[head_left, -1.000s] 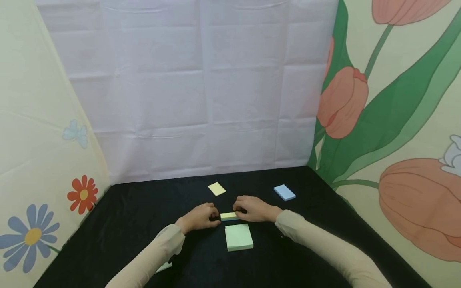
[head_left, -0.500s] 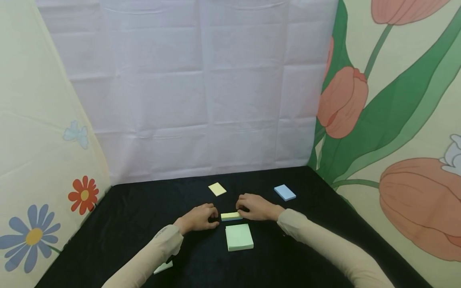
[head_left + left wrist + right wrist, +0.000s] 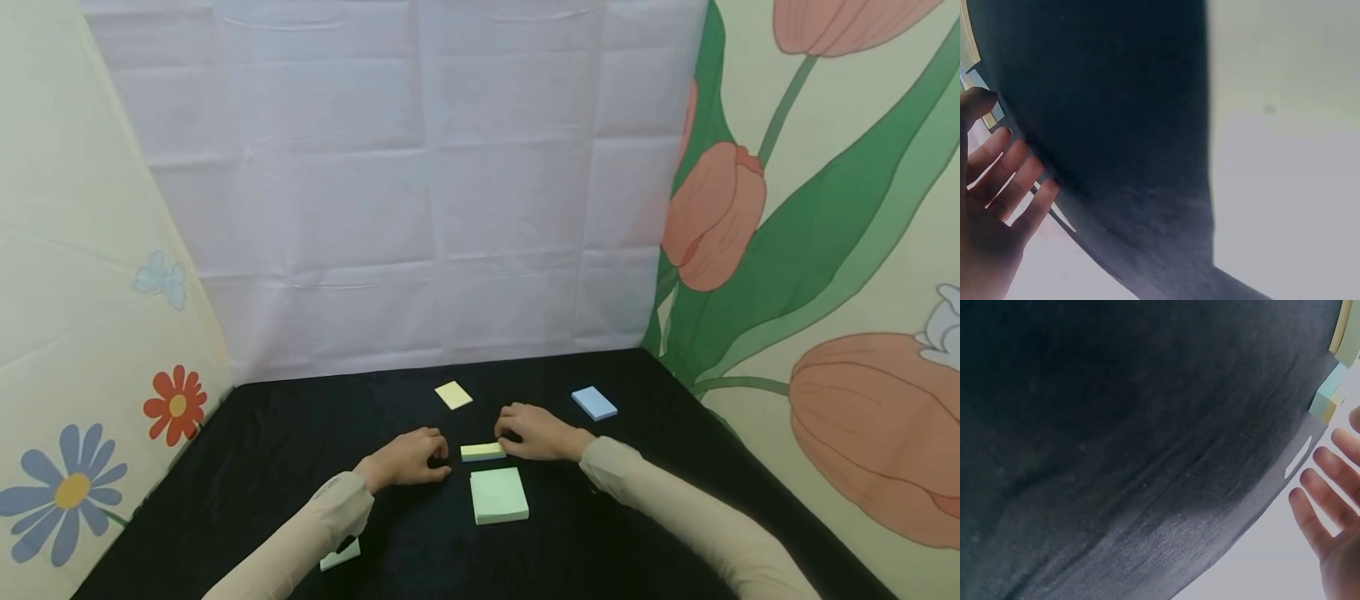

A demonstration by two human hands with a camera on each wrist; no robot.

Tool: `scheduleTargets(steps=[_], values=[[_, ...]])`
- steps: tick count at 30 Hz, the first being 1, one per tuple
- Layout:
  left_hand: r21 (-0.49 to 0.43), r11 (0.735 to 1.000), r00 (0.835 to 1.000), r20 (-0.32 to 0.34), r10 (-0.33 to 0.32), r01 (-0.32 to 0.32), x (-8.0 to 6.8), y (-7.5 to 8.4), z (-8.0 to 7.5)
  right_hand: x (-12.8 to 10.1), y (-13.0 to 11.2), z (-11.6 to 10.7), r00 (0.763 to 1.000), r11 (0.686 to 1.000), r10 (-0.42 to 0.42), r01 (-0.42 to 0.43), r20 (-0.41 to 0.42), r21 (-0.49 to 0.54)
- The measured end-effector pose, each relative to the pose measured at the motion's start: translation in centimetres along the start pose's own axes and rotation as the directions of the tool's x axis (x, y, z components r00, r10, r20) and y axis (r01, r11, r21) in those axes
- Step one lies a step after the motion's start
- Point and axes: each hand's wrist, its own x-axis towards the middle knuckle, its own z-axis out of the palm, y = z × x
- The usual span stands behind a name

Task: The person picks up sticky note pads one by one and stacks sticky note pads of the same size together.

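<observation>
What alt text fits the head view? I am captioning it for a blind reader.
Two hands rest on a black tabletop either side of a small yellow-and-blue sticky-note pad: the right hand touches its end, the left hand lies just clear. A green pad sits nearer, a yellow pad and a blue pad farther back.

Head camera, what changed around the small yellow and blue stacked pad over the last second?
Both hands drew back off the small yellow and blue stacked pad: the left hand slid left and now lies clear of it, and the right hand eased right, only fingertips near its end. The pad, the green sticky-note pad, yellow pad and blue pad stayed put.
</observation>
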Motion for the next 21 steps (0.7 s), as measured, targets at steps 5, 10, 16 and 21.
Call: scheduleTargets(steps=[5, 10, 16, 21], values=[[0.007, 1.0, 1.0, -0.004, 0.009, -0.009, -0.5, 0.1, -0.1, -0.2, 0.1, 0.0, 1.0, 1.0, -0.017, 0.017, -0.016, 0.003], [0.014, 1.0, 1.0, -0.009, 0.018, -0.018, -0.7, 0.2, -0.2, -0.3, 0.4, 0.0, 0.998, 0.999, -0.039, 0.038, -0.052, -0.01], [0.024, 1.0, 1.0, -0.004, 0.001, -0.001, -1.0, 0.2, -0.3, -0.4, 0.8, -0.3, 0.997, 0.998, -0.037, 0.034, -0.068, -0.045], [0.021, 1.0, 1.0, -0.01, 0.003, -0.003, -1.5, 0.2, -0.6, -0.7, 1.0, -0.5, 0.998, 0.999, -0.017, 0.015, -0.052, -0.046]])
